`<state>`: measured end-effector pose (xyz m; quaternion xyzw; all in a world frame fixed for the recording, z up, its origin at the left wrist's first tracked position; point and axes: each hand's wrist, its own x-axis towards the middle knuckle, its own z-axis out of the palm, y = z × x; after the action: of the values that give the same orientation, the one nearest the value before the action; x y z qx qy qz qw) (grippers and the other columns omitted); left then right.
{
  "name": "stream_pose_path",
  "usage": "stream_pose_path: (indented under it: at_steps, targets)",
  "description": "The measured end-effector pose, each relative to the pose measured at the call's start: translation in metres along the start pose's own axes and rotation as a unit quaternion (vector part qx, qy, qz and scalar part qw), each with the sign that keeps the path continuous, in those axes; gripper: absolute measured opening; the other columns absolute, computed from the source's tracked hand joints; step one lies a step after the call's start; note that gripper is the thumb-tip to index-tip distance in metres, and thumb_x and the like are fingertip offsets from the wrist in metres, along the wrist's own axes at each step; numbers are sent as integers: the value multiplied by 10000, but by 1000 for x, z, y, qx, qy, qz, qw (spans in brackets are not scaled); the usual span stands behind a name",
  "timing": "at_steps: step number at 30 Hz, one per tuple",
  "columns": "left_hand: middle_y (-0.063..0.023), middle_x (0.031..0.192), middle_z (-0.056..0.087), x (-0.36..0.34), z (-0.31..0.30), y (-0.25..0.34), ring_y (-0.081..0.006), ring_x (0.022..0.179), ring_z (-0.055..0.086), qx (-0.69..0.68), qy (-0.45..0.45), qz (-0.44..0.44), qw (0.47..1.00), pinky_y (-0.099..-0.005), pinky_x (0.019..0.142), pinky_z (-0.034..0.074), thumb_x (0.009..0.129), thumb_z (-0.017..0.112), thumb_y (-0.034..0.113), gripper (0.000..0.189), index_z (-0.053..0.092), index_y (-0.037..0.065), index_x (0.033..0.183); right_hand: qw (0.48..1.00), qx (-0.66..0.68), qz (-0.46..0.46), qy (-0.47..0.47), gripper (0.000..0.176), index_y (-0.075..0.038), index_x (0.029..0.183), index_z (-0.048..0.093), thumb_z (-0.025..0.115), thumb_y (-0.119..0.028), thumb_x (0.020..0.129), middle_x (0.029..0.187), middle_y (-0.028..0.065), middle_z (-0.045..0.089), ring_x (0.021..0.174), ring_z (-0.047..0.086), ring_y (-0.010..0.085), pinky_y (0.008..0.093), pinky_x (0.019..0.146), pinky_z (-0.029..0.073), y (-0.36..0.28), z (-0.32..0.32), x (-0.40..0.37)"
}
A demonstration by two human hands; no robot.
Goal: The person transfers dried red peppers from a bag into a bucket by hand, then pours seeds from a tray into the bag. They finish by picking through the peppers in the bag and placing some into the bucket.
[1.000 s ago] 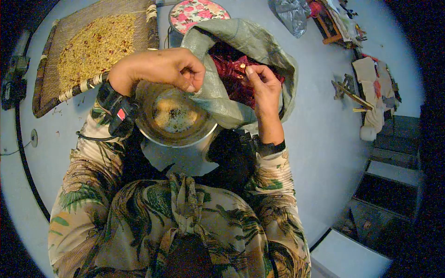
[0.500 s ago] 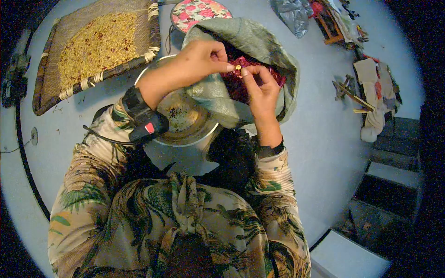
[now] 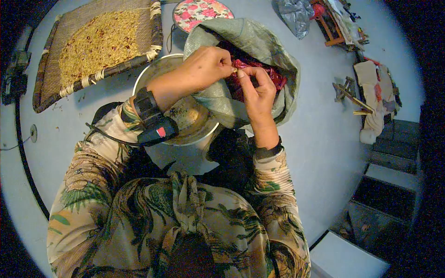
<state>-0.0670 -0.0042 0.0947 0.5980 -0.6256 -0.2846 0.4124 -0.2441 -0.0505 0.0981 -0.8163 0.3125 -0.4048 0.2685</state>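
Over the mouth of a grey-green woven sack (image 3: 280, 99), my left hand (image 3: 208, 65) and my right hand (image 3: 257, 90) meet fingertip to fingertip. Both are closed in a pinch on a small pale yellow piece (image 3: 235, 70), mostly covered by the fingers. Inside the sack, just behind and below the fingers, lie glossy, wrinkled dark red pods (image 3: 273, 78) that look like dried chillies. Under my left forearm stands a wide pale-rimmed basin (image 3: 139, 78), with dark specks and a brownish layer on its bottom.
At the left lies a woven tray (image 3: 46, 83) with a dark bound frame, spread with yellow seeds (image 3: 102, 44) and red bits. A round floral stool (image 3: 204, 14) stands behind the sack. Grey plastic bag (image 3: 295, 16), wooden stools and cloths (image 3: 368, 78) lie at right, near dark steps (image 3: 394, 153).
My hands have drawn closer together, the left moving slightly right. The yellow piece, plainly visible before, is now mostly hidden between the fingertips.
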Motion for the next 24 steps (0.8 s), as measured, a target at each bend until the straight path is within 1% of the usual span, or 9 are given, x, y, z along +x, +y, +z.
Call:
stream_pose_path:
  at_steps: [4,7,10,13,15,16,18,22,24]
  targets:
    - [-85,673,596,-1,2,-2,-179,632,559,-15,6,8,1000,-335,593,445,823,611,237,212,617,28,788,1000,5,15,-8,114,-4,837,629,650,-116,826,793,105,639,733,613,213,305,679,475,0,1,0]
    - [-82,694,609,-1,3,-5,-174,646,560,-6,20,16,1000,-326,604,447,828,603,217,196,619,25,792,994,79,78,-2,129,-2,836,632,652,-129,832,805,82,652,749,604,167,278,696,468,8,6,-1]
    - [-80,712,621,1,3,-10,-156,659,562,-24,29,8,999,-316,606,445,836,601,206,192,624,19,799,989,99,112,3,140,-3,835,635,655,-142,837,814,56,658,764,586,125,261,706,460,5,4,0]
    - [-70,707,624,2,1,-11,-135,657,555,-58,37,17,998,-306,597,443,833,617,206,196,628,13,804,990,97,100,1,141,-6,838,635,654,-146,842,815,41,657,766,573,109,260,702,458,6,2,1]
    - [-61,698,618,0,-1,-7,-123,654,548,-74,35,15,997,-300,589,441,824,636,211,202,629,10,805,990,97,102,-1,133,-4,839,635,656,-136,838,809,47,653,750,574,121,263,693,456,5,2,1]
    - [-58,694,615,0,-2,-4,-121,652,546,-59,31,3,998,-298,586,441,819,646,213,205,629,10,804,990,97,102,-1,130,-3,840,634,657,-131,836,806,51,651,742,575,127,265,689,455,5,2,1]
    - [-51,686,609,0,-3,1,-117,647,541,-30,23,-21,999,-294,579,442,807,665,218,213,628,9,801,996,66,59,0,122,-3,839,629,659,-121,829,797,72,642,722,585,161,282,675,461,8,4,0]
    - [-50,676,600,1,7,-6,-114,637,532,-22,54,-7,998,-294,572,444,796,680,205,206,621,7,798,1000,-17,-14,10,108,-7,837,619,660,-106,819,786,116,625,704,599,236,322,657,474,6,7,-2]
    - [-47,670,597,0,12,-6,-114,631,529,-28,65,-8,997,-294,572,444,794,680,194,198,614,7,789,1000,-18,-5,13,104,-11,839,616,657,-104,820,787,124,626,710,604,251,335,656,479,3,8,-2]
